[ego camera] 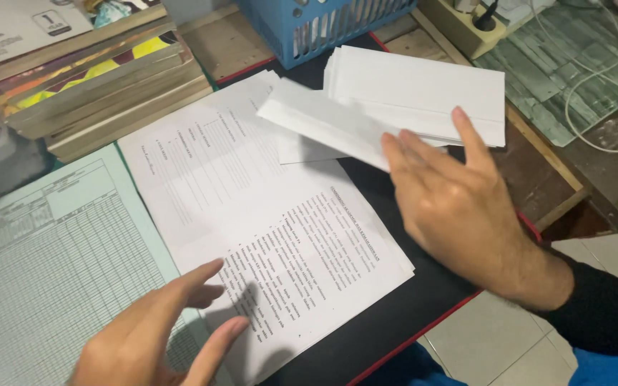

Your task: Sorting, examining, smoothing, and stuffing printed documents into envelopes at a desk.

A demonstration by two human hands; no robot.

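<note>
White folded sheet (323, 121) sits in the upper middle of the frame, held at its lower right end by the right hand (452, 207), whose fingers (470, 136) close on it from above while it overlaps a stack of white envelopes (423, 89) just behind. Lower left, the left hand (155, 332) hovers with fingers apart over a printed document (266, 229) lying on the black table (395, 314). Beside the document at the left edge lies a pale green ruled form (44, 271). A pile of books (101, 86) fills the upper left, and a blue basket (316, 25) stands at the top.
</note>
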